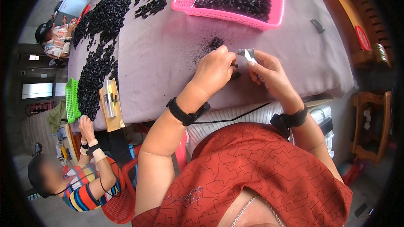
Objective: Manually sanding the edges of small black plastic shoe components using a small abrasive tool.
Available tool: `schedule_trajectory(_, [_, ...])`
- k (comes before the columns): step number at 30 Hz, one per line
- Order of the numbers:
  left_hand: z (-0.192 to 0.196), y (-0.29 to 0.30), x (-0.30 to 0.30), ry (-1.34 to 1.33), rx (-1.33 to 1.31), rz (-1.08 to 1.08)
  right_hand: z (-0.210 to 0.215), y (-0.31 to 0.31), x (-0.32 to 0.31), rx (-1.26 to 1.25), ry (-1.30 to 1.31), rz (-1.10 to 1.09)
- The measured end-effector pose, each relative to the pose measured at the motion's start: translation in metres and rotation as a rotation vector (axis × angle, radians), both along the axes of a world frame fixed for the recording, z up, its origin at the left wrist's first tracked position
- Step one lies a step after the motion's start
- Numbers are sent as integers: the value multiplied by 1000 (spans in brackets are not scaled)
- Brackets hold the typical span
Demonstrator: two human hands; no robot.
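Observation:
My left hand (214, 69) is closed above the cloth. Its fingers are curled together, and what they hold, if anything, is hidden. Beside it, my right hand (271, 73) grips a small knife (249, 56) with a pale, shiny blade pointing up and left. A dark grey scrap shows behind the blade, too small to make out. Partly covered by my left hand, some dark pieces (236, 75) lie on the cloth. Just beyond that hand is a small clump of black pieces (216, 42), with black crumbs scattered around.
A pink basket (227, 19) of black pieces stands ahead on the grey cloth (303, 59). A long heap of black pieces (105, 17) covers the left side, near a green basket (72, 101) and a yellow tray (119, 122). Co-workers sit along the left edge.

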State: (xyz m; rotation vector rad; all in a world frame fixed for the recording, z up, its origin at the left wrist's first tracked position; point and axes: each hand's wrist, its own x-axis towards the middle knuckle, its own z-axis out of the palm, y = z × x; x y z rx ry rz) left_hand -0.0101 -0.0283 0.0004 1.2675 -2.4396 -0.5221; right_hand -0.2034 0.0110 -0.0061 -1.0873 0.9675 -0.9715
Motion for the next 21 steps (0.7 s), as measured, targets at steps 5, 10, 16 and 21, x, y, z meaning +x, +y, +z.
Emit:
schedule_trajectory(5, [-1, -2, 9, 303, 70, 79, -1, 0, -1, 2, -28, 4])
schedule_trajectory(10, [11, 14, 41, 1049, 898, 268, 15, 5, 4, 39, -50, 79])
schedule_trajectory(16, [12, 44, 65, 1495, 1121, 325, 34, 6, 21, 21, -194, 347])
schedule_trajectory(21, [11, 58, 65, 1590, 1159, 344, 33, 1, 33, 11, -258, 437])
